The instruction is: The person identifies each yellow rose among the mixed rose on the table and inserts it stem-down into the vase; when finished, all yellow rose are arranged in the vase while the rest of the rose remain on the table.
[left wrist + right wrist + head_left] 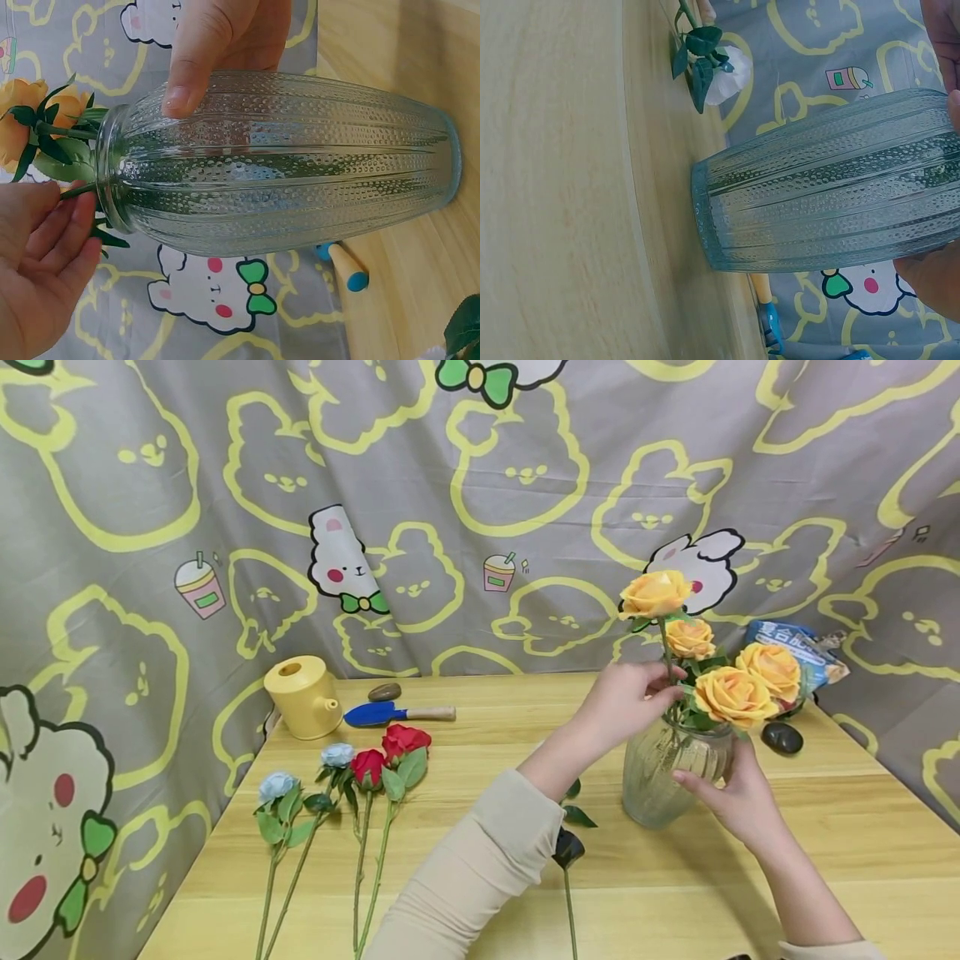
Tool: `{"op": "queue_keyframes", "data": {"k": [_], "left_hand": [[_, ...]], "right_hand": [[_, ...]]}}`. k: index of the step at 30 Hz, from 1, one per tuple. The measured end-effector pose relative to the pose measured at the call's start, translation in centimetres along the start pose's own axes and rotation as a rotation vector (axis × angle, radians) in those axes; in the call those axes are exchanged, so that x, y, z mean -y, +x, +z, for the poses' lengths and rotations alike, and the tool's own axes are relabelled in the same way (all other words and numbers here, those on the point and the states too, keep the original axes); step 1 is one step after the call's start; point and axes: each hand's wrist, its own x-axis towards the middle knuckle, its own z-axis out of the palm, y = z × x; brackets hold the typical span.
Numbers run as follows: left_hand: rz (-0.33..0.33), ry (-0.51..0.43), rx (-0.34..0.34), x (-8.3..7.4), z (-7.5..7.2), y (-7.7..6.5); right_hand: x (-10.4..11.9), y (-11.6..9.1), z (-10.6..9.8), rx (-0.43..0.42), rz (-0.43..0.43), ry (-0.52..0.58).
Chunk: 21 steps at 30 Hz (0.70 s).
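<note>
My left hand [630, 697] pinches the green stem of the tallest yellow rose [656, 593], just above the mouth of a ribbed clear glass vase [667, 777]. The stem's lower end reaches down into the vase neck. My right hand [738, 793] holds the vase round its side, the thumb on the near face and the other fingers mostly hidden behind. Several other yellow roses [737, 696] stand in the vase and lean right over its rim. In the left wrist view, the left fingers [64, 240] lie beside the glass rim.
Two blue flowers [277, 787] and two red roses [405, 741] lie at left. A black rose [568, 847] and a white flower [731, 75] lie near the left arm. Behind are a yellow watering can [303, 697], blue trowel [375, 713], brown stone [385, 692], black stone [782, 738] and blue packet [806, 647].
</note>
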Motion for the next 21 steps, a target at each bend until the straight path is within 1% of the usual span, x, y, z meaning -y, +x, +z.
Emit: {"op": "queue_keyframes", "data": {"k": [3,5,8,12,15,17,19,21], "left_hand": [[0.042,0.039,0.04,0.09,0.04,0.02],[0.047,0.047,0.047,0.12,0.07,0.0],[0.034,0.027,0.01,0.17,0.11,-0.08],[0.021,0.014,-0.085,0.27,0.11,-0.19],[-0.015,-0.053,-0.153,0.38,0.2,-0.22],[-0.041,-0.146,-0.196,0.54,0.37,-0.18],[-0.054,-0.232,-0.243,0.72,0.54,-0.1],[-0.049,-0.277,-0.277,0.92,0.69,-0.01]], "right_hand": [[-0.05,0.02,0.06,-0.003,-0.013,0.016],[-0.11,0.07,0.08,-0.004,-0.025,0.027],[-0.16,0.13,0.06,-0.005,-0.031,0.017],[-0.13,0.12,0.03,-0.007,-0.019,-0.014],[-0.07,0.12,0.02,-0.011,-0.014,-0.022],[-0.02,0.11,0.01,-0.012,-0.009,-0.022],[0.08,0.09,0.0,-0.015,0.003,-0.025],[0.17,0.05,0.0,-0.015,0.012,-0.022]]}}
